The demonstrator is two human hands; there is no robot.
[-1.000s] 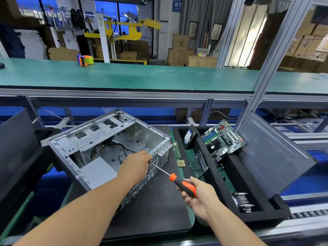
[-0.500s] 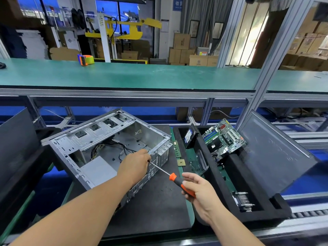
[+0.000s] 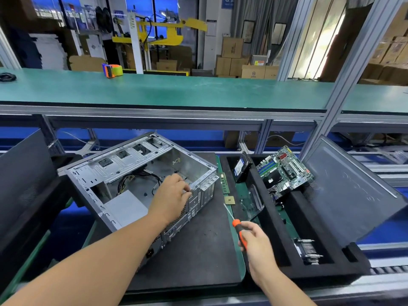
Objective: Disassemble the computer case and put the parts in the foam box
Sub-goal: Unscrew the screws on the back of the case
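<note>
Head view puts your left hand point(image 3: 174, 196) on the open computer case point(image 3: 141, 184), fingers curled over the top edge of its rear panel and gripping the metal there. The case lies on its side on a dark mat point(image 3: 198, 246), its open face up, with loose cables point(image 3: 141, 180) and a grey power supply point(image 3: 127, 207) inside. Your right hand point(image 3: 257, 244) is wrapped around the orange-and-black handle of a screwdriver point(image 3: 237, 226); its shaft points up and left, the tip in the air near a small gold chip point(image 3: 229, 200) on the mat, apart from the case. To your right sits the black foam box point(image 3: 273, 219), lid propped open. A motherboard point(image 3: 284, 171) leans in its far compartment, a drive point(image 3: 241, 167) stands tilted at the back left, and a finned metal part point(image 3: 308, 250) lies in the near pocket.
</note>
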